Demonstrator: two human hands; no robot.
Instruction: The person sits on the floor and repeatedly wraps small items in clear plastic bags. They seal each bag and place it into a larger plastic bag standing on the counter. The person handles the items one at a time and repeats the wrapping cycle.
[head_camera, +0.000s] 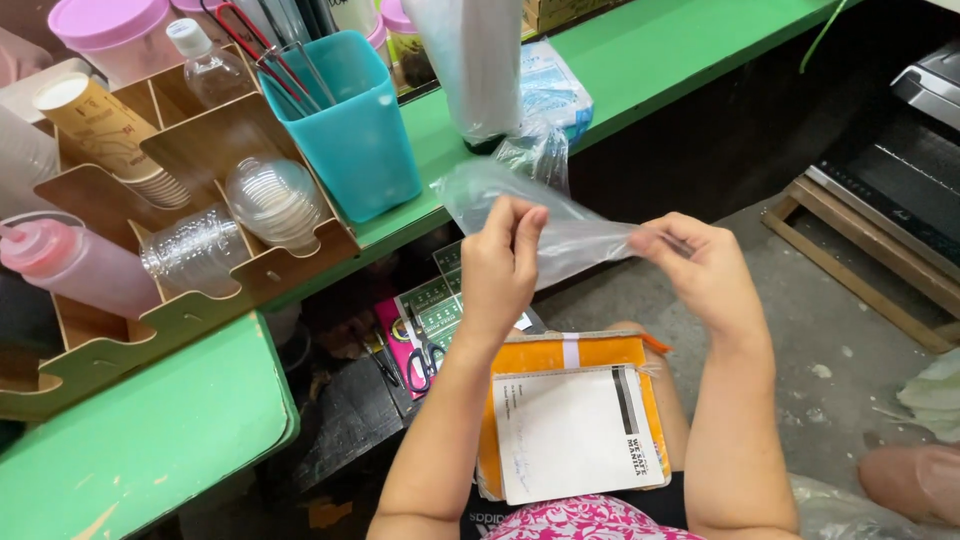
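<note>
Both forearms rise from the near edge toward the middle, wrists bent inward. A green desk runs along the left and far side over a grey concrete floor. The left hand and right hand each pinch an end of a clear plastic bag, fingers closed narrowly on it, stretched between them above the lap.

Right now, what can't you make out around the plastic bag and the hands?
Head view only:
- Clear plastic bag: its mouth is hidden under the fingers of the left hand and right hand.
- Bag contents: too transparent to tell.
- Orange pouch on the lap: mostly covered by a white card.
- Scissors: blades in shadow under the green counter.
</note>
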